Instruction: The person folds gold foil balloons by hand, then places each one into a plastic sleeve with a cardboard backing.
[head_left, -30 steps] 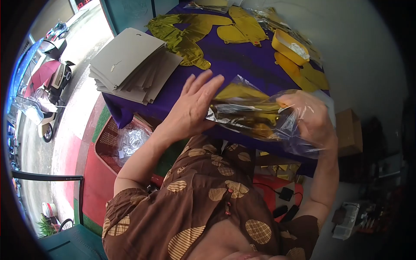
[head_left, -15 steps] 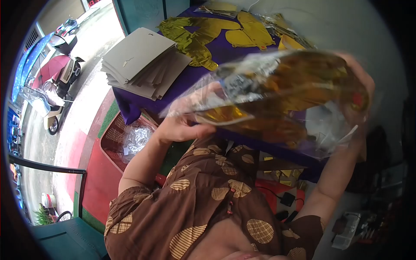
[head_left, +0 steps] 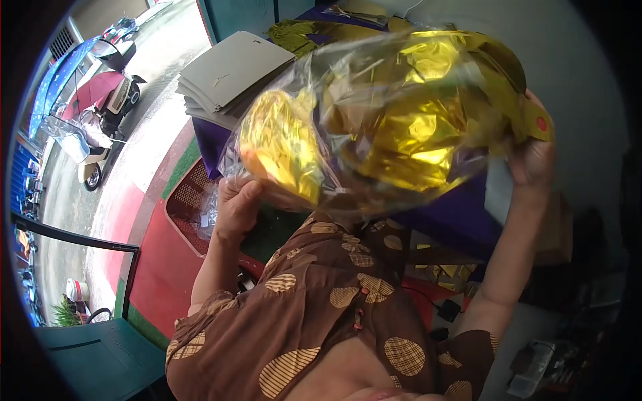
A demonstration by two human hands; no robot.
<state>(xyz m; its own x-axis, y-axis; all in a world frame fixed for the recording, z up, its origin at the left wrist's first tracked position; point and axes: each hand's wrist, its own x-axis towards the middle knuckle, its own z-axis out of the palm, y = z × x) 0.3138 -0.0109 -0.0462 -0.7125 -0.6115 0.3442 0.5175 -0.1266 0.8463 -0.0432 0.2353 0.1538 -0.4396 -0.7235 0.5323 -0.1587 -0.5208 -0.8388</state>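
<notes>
A clear plastic bag (head_left: 334, 113) with shiny gold foil (head_left: 421, 134) inside is held up before me, blurred in places. My left hand (head_left: 239, 204) is closed on the bag's lower left corner. At the right end, my right hand (head_left: 533, 157) grips the gold foil, beside a small red spot; its fingers are partly behind the foil. Behind the bag, a stack of grey-white card sheets (head_left: 234, 67) lies on the purple-covered table (head_left: 445, 217), and more flat gold foil (head_left: 292, 37) shows at the back.
A red perforated basket (head_left: 184, 210) with clear plastic in it stands at the lower left of the table. A cardboard box (head_left: 556, 230) is at the right. Parked scooters (head_left: 107, 100) show outside at the left. A green panel (head_left: 100, 357) is at bottom left.
The bag has turned to show its broad gold face and spread wider. My left hand has moved left and down to its corner. The view has shifted slightly.
</notes>
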